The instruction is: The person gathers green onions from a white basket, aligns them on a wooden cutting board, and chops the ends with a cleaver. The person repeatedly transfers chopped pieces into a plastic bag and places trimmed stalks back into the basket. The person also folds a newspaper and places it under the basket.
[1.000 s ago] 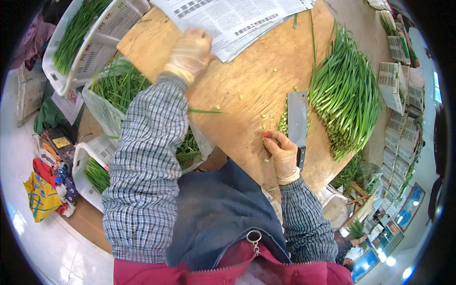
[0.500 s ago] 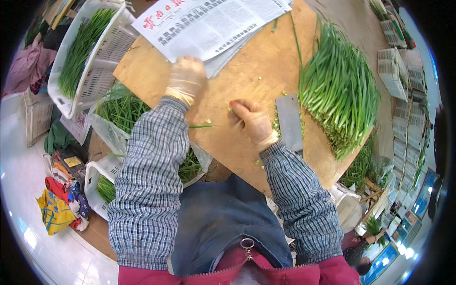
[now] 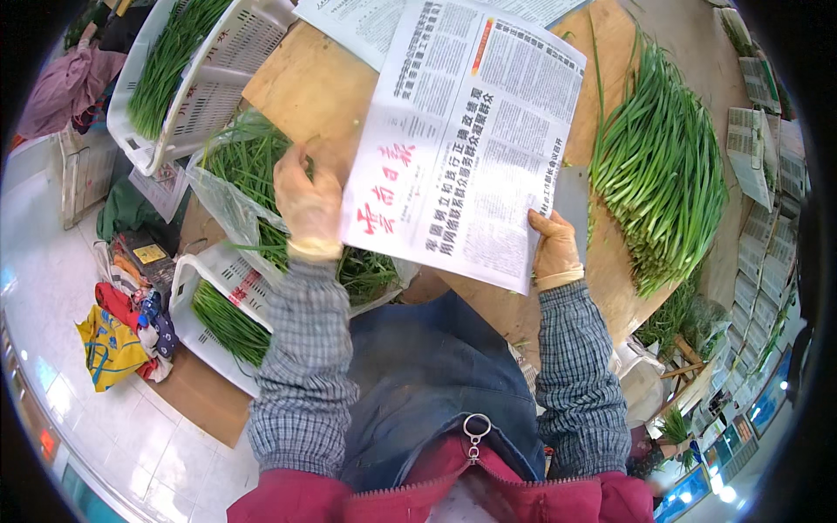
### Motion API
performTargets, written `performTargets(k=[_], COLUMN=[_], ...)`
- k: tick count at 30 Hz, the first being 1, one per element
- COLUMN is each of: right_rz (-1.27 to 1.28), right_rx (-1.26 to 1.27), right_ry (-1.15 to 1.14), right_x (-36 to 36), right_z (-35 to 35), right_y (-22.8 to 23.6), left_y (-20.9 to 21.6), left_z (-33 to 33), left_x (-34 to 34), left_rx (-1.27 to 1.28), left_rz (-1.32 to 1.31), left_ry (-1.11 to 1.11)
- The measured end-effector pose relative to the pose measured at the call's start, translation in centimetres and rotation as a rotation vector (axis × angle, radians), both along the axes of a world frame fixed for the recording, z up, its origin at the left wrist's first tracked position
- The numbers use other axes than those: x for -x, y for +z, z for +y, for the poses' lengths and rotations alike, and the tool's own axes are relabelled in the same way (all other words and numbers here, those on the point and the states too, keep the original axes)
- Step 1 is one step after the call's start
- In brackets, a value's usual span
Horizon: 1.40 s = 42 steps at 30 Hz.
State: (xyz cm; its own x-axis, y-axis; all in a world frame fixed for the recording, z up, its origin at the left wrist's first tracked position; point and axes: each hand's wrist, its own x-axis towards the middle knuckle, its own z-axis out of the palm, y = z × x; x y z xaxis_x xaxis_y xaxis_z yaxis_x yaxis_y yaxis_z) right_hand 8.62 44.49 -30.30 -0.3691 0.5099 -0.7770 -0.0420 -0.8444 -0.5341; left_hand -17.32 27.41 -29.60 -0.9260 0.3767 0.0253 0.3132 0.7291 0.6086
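A sheet of newspaper (image 3: 471, 148) with red and black print is lifted at a slant above the wooden board (image 3: 296, 87). My right hand (image 3: 555, 244), in a thin pale glove, pinches its lower right corner, thumb on top. Beside the paper's left edge is my left hand (image 3: 309, 205), also gloved, its fingers loosely bent and apart, with nothing seen in them. Partly behind the paper lies a flat metal knife blade (image 3: 575, 205). A large fanned bunch of green garlic chives (image 3: 663, 174) rests on the board's right side, cut ends toward me.
More newspaper (image 3: 344, 26) lies at the board's far edge. A white crate (image 3: 222, 74) of chives stands far left, a plastic bag (image 3: 214, 187) of loose greens below it, then a smaller white basket (image 3: 196, 322). Stacked white crates (image 3: 754, 174) line the right side.
My right hand has gone from a curled fist near the knife to gripping the newspaper's corner. The sheet has come nearer, lifted and turned. My left hand has moved closer and off the paper.
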Motion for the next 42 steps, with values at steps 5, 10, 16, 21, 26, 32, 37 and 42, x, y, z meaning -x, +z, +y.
performTargets(k=[5, 10, 16, 21, 26, 32, 37, 42], right_rz=[0.086, 0.134, -0.781, -0.304, -0.122, -0.052, -0.024, -0.056], right_rx=[0.093, 0.121, -0.625, -0.787, -0.456, -0.341, -0.324, -0.270], right_ry=[0.014, -0.015, 0.713, 0.524, 0.611, 0.591, 0.571, 0.584], right_x=[-2.6, -1.9, -0.7, 5.3, 11.2, 10.5, 9.8, 9.6], right_z=[0.9, 0.8, 0.4, -3.8, -6.0, -5.8, -5.8, -5.2], right_y=[-1.4, -0.9, 1.3, 6.3, 7.8, 6.9, 6.3, 6.4], left_y=[-0.1, -3.6, 2.9, 4.3, 5.6, 6.8, 6.7, 5.8], left_z=[1.4, -0.8, -1.5, -1.9, -0.3, -0.4, -0.7, -0.8], left_x=[3.5, 1.3, -2.9, -6.9, -9.3, -9.2, -8.8, -9.1], left_rx=[-0.059, -0.352, -0.611, -0.475, -0.369, -0.588, -0.693, -0.674], left_rz=[-1.150, -1.293, -1.327, -0.969, -0.823, -1.099, -1.247, -1.268], left_ry=[0.106, -0.103, 0.128, -0.053, -0.228, -0.169, -0.100, -0.048])
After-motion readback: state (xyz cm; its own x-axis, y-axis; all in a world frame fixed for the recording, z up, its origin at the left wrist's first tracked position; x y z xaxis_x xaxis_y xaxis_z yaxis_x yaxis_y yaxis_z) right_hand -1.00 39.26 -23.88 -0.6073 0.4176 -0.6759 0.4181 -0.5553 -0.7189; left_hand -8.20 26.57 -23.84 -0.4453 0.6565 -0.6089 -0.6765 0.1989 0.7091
